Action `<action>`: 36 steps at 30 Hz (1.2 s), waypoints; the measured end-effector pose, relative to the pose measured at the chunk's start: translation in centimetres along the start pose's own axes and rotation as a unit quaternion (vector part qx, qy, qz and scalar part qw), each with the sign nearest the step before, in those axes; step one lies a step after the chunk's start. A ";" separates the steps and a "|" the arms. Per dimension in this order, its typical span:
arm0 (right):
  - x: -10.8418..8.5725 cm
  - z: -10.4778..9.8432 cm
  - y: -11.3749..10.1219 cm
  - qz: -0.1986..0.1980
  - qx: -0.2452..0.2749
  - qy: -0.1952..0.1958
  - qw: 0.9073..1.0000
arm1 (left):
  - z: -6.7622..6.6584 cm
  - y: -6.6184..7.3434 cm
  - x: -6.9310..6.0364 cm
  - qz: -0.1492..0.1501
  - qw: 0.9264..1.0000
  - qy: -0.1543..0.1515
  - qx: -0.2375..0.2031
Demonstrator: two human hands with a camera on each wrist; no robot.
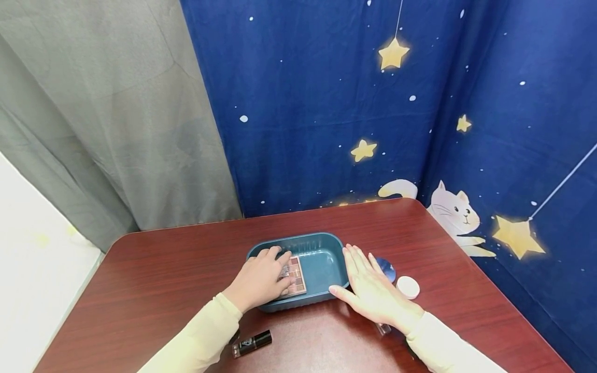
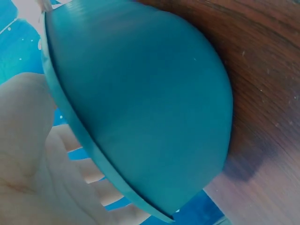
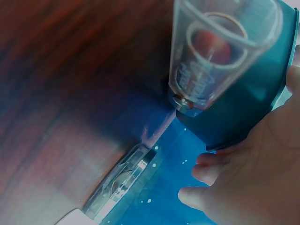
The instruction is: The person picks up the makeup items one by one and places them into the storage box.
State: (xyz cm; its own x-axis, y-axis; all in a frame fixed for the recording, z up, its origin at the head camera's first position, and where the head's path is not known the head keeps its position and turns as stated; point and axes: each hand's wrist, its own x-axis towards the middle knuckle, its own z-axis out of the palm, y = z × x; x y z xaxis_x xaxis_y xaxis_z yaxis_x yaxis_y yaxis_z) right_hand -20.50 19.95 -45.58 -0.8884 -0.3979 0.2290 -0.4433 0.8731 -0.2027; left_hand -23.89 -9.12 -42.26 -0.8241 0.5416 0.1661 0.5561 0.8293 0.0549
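Observation:
A blue-green plastic basin stands on the table. Inside its left part lies an eyeshadow palette with pinkish squares. My left hand reaches over the basin's left rim, its fingers spread over the palette and partly covering it. In the left wrist view, the basin's outer wall hides the palette, and the hand shows behind the rim with fingers extended. My right hand lies along the basin's right rim with straight fingers, holding nothing. In the right wrist view, this hand is beside the basin.
A black-capped cosmetic tube lies near my left forearm. Beyond my right hand are a blue round item and a white round item. A clear container and a flat clear case stand near the right wrist. Curtains hang behind the table.

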 end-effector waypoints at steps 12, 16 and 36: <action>0.0 -0.1 -0.1 0.006 -0.004 -0.010 1.000 | -0.7 0.8 -1.3 -0.015 0.999 0.037 -0.011; 0.0 -0.2 -0.2 0.006 -0.002 -0.009 1.000 | -0.9 1.1 -2.0 -0.017 0.998 0.050 -0.018; 0.0 -0.2 -0.1 0.005 0.002 -0.006 1.000 | -0.6 2.0 -4.6 -0.016 0.994 0.105 -0.013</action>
State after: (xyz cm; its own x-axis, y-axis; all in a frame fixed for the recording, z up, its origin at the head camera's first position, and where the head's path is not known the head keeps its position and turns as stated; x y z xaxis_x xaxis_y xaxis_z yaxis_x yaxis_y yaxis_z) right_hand -20.39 19.91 -45.35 -0.8937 -0.3934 0.2157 -0.4358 0.8754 -0.2091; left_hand -18.97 -10.05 -42.30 -0.8024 0.4717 0.3655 0.5342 0.8408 0.0877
